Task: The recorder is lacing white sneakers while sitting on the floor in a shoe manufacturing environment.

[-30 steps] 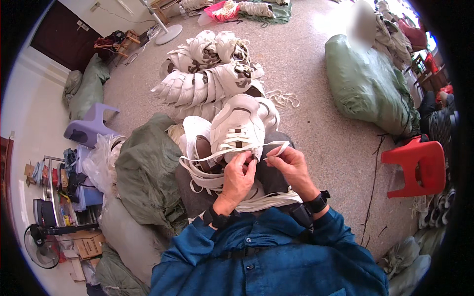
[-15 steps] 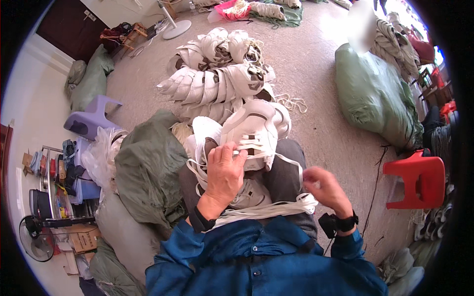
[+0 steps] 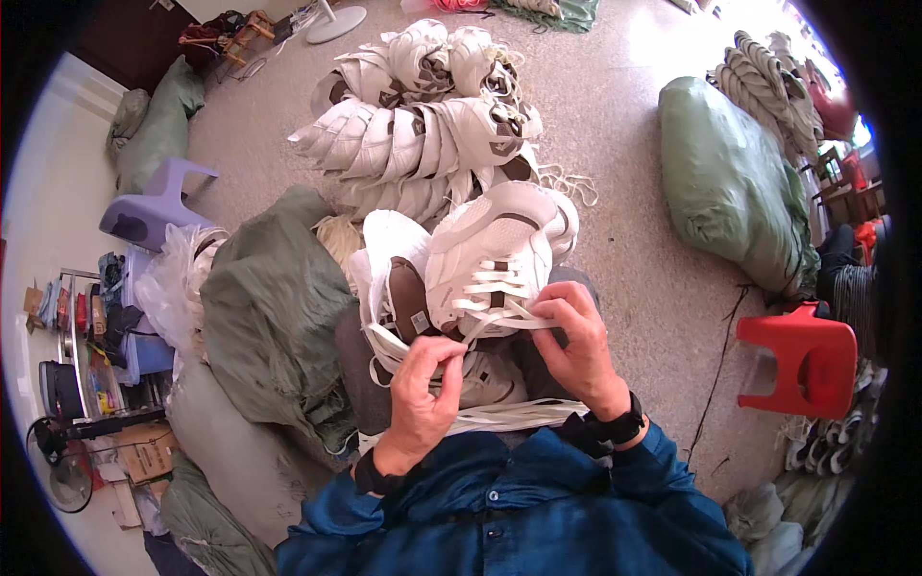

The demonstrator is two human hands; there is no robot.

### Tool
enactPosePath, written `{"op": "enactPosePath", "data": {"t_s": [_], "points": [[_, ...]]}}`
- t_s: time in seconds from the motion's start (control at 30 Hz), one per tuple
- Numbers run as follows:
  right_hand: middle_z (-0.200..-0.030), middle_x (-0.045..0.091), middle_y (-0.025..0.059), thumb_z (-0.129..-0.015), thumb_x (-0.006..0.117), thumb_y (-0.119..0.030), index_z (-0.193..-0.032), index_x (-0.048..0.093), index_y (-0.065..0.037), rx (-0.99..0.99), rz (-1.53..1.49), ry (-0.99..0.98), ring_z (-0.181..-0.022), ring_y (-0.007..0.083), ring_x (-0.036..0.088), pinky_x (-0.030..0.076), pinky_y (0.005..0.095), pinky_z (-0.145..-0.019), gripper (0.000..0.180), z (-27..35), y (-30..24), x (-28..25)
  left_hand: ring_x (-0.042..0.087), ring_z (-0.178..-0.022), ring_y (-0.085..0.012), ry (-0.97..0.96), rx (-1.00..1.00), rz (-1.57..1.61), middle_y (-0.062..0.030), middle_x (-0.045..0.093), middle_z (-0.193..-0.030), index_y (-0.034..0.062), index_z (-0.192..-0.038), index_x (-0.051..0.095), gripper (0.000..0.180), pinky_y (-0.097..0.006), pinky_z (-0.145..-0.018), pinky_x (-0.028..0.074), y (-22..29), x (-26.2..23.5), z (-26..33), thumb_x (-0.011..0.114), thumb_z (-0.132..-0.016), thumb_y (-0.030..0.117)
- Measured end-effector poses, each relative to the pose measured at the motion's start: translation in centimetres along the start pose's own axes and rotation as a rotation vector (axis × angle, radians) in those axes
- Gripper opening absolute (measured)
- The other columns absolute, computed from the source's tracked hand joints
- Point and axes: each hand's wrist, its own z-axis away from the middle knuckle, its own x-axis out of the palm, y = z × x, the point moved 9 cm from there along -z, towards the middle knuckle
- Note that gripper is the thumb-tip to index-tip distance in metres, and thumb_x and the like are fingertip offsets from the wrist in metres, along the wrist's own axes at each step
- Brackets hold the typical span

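Note:
On my lap lies a white shoe upper (image 3: 477,261), with a white shoelace (image 3: 500,286) crossed through several of its eyelets. My left hand (image 3: 420,392) is just below its near edge, thumb and forefinger closed on one end of the lace. At the right side of the upper, my right hand (image 3: 579,344) pinches the other lace end. Another white upper (image 3: 396,252) with a brown lining stands against it on the left. A bundle of white laces (image 3: 514,417) stretches across my thighs, partly behind my wrists.
Stacked white uppers (image 3: 413,139) cover the floor ahead. A dark green sack (image 3: 274,307) leans close on my left, beside a purple stool (image 3: 154,206). To the right are a full green sack (image 3: 725,182) and a red stool (image 3: 802,360).
My right hand has moved left from beside my knee to the upper and now grips lace. The left hand has dropped from the eyelets to below the upper. The whole view has shifted slightly.

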Motion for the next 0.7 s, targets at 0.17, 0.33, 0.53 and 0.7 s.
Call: {"op": "enactPosePath", "data": {"t_s": [0.17, 0.33, 0.53, 0.7], "points": [[-0.107, 0.06, 0.0126, -0.074, 0.069, 0.005, -0.098, 0.061, -0.002, 0.16, -0.216, -0.057, -0.101, 0.0302, 0.058, 0.048, 0.0375, -0.089, 0.026, 1.0, 0.9, 0.4, 0.062, -0.11, -0.0182, -0.082, -0.472, 0.66, -0.0119, 0.064, -0.121, -0.0042, -0.132, 0.051, 0.038, -0.028, -0.095, 0.048, -3.2, 2.2, 1.7, 0.06, -0.096, 0.002], [-0.11, 0.059, 0.0127, -0.08, 0.068, -0.002, -0.099, 0.061, 0.0, 0.178, -0.296, -0.126, -0.105, 0.0277, 0.057, 0.046, 0.0365, -0.093, 0.021, 0.6, 1.2, 0.1, 0.06, -0.115, -0.0185, -0.042, -0.661, 0.987, -0.0121, 0.057, -0.132, -0.0044, -0.137, 0.046, 0.045, -0.033, -0.096, 0.049, -3.0, 3.1, 1.8, 0.062, -0.097, 0.009], [-0.113, 0.06, 0.0112, -0.086, 0.065, -0.007, -0.101, 0.063, 0.001, 0.314, -0.495, -0.216, -0.103, 0.0225, 0.059, 0.047, 0.0342, -0.092, 0.017, 0.7, 2.1, 0.2, 0.059, -0.106, -0.0139, -0.025, -0.693, 1.151, -0.0059, 0.062, -0.123, 0.003, -0.134, 0.052, 0.04, -0.034, -0.096, 0.047, -2.5, 4.4, 1.2, 0.063, -0.098, 0.015], [-0.11, 0.062, 0.0095, -0.093, 0.061, -0.007, -0.101, 0.065, 0.0, 0.249, -0.436, -0.235, -0.1, 0.018, 0.061, 0.049, 0.0307, -0.087, 0.011, -0.5, 1.2, 0.4, 0.058, -0.11, -0.0174, 0.046, -0.735, 1.244, -0.0057, 0.063, -0.124, 0.0021, -0.132, 0.054, 0.038, -0.038, -0.1, 0.044, -3.7, 6.1, 0.7, 0.062, -0.097, 0.015]]}}
